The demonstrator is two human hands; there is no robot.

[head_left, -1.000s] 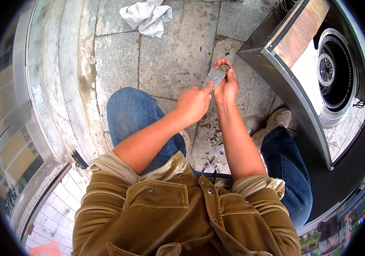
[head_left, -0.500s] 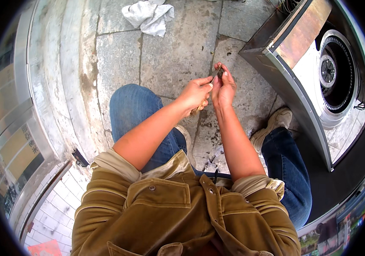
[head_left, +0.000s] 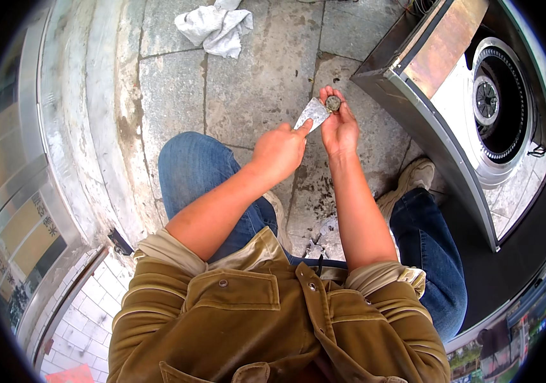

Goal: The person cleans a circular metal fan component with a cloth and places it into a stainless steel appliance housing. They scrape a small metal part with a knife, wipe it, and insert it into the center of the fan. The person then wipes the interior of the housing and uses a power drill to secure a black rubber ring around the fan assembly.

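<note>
My left hand [head_left: 278, 152] is closed round the handle of a putty knife, a finger pressed along its flat grey blade [head_left: 312, 113]. The blade's wide end reaches the fingers of my right hand [head_left: 341, 133]. Palm up, that hand holds a small, round, dirty metal disc [head_left: 332, 103] at its fingers, close beside the blade's corner. The knife's handle is hidden in my left fist.
A crumpled grey cloth [head_left: 217, 30] lies on the stone paving [head_left: 254, 70] ahead. To the right stands a dark-edged range hood [head_left: 407, 115] with a round fan opening [head_left: 506, 108]. Dark crumbs and debris [head_left: 316, 246] lie between my feet. Steps and a metal-framed door are on the left.
The putty knife has turned from edge-on to show its flat blade. My right hand has opened out somewhat, and the disc's round face now shows. The view has shifted slightly.
</note>
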